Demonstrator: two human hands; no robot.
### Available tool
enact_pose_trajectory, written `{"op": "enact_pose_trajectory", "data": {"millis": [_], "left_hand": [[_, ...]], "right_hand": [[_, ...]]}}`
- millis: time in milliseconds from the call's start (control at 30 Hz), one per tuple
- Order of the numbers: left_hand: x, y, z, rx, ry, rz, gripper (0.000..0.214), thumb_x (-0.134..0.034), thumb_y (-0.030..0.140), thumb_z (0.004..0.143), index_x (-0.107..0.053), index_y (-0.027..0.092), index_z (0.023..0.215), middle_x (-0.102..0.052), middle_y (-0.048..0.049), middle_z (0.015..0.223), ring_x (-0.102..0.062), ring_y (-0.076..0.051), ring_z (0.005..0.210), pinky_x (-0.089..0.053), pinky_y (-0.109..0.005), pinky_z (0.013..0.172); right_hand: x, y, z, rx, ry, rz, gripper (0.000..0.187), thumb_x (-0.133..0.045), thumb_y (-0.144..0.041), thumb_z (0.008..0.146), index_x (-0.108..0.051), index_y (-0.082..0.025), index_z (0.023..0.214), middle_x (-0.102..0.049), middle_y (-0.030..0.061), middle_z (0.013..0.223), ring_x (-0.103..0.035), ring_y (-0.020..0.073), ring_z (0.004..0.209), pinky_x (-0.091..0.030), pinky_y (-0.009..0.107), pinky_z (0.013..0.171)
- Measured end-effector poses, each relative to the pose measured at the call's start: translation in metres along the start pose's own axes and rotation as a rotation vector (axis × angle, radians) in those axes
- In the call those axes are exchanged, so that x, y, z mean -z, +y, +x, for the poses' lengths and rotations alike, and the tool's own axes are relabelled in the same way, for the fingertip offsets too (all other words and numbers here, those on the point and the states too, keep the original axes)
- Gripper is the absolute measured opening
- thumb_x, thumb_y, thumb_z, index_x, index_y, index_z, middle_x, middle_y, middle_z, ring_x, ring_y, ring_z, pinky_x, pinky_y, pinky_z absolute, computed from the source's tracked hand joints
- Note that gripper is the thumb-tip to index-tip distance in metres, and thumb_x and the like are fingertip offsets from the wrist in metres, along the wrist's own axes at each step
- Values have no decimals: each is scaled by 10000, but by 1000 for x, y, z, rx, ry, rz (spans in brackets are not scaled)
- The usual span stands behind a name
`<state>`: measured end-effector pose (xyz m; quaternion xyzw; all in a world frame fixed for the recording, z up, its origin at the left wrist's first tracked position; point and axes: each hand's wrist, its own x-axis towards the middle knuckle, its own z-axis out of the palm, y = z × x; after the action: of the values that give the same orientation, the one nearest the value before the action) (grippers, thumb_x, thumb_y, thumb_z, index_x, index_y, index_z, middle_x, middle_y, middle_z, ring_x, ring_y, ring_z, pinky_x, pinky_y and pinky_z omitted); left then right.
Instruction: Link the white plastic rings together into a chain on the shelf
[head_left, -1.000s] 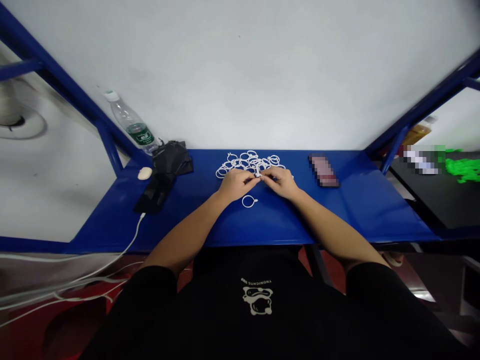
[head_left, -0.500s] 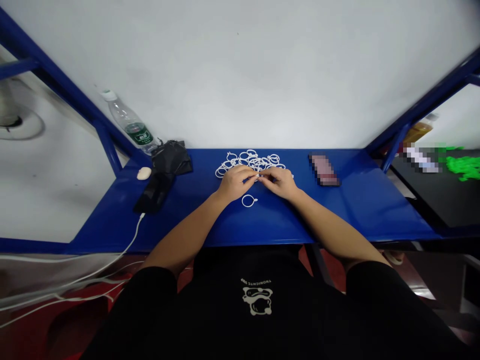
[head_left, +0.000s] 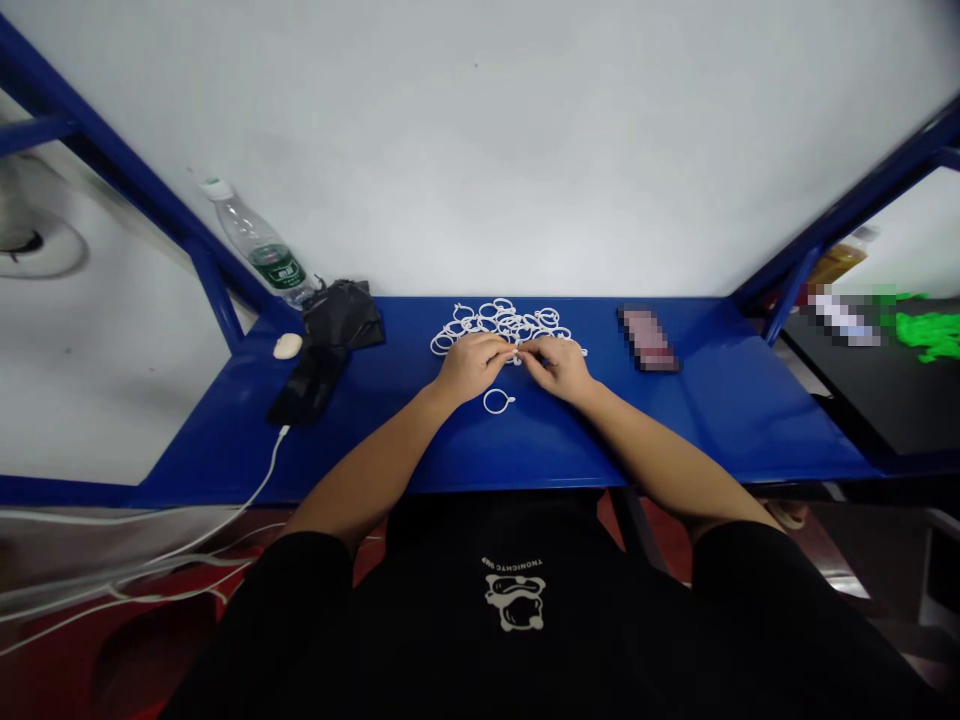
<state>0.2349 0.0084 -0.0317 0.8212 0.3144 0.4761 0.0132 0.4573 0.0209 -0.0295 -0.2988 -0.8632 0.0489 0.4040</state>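
My left hand (head_left: 470, 366) and my right hand (head_left: 559, 367) meet fingertip to fingertip at the near edge of a pile of white curtain rings (head_left: 487, 324). Both are closed in a pinch on a small white ring (head_left: 517, 357), most of which the fingers hide. Closer to my body, a single white ring with a little eyelet (head_left: 496, 402) lies flat on the blue table (head_left: 525, 455). Several rings in the pile overlap one another behind my hands.
To the left are a clear bottle (head_left: 262, 245), a crumpled black bag (head_left: 343, 315), a dark device (head_left: 307, 385) with a white cable (head_left: 270, 468), and a cream rounded object (head_left: 288, 346). A blurred phone (head_left: 649, 340) lies to the right. Blue frame bars flank the table.
My right fingertips have shifted slightly, and a bit more of the white piece shows between the hands. The pile and the single ring have stayed put.
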Motion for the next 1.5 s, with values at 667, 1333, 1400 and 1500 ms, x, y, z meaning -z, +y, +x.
{"op": "enact_pose_trajectory", "data": {"millis": [667,1333,1400,1500], "left_hand": [[6,12,-1,179,-630,-37,93,-674,220,892,-757,216,849,-754,-8,887,-672,-163,800,-483,-304,724],[-4,2,-5,154,-195,16,133,-756,285,952,-736,218,1065,-783,-18,901,-725,-160,763,-558,-308,742],[-4,4,-4,110,-170,25,82,-731,290,984,-738,222,1028,-784,-18,887,-730,-158,764,-562,-305,746],[-4,5,-3,45,-170,39,86,-705,287,1015,-750,226,975,-784,-17,854,-735,-162,771,-568,-315,763]], "right_hand": [[16,33,9,-291,-461,-224,241,-666,-319,997,-768,-220,1191,-780,87,1208,-721,255,1055,-533,341,886],[-7,18,8,-492,-28,740,407,-670,-612,971,-609,-246,1137,-669,-10,817,-653,162,671,-580,318,672],[-9,11,9,-501,-63,808,420,-699,-626,950,-604,-248,1105,-672,-11,815,-662,161,695,-590,319,693],[-9,7,9,-495,-82,851,428,-737,-615,927,-613,-240,1094,-691,1,848,-668,154,713,-596,318,713]]}}
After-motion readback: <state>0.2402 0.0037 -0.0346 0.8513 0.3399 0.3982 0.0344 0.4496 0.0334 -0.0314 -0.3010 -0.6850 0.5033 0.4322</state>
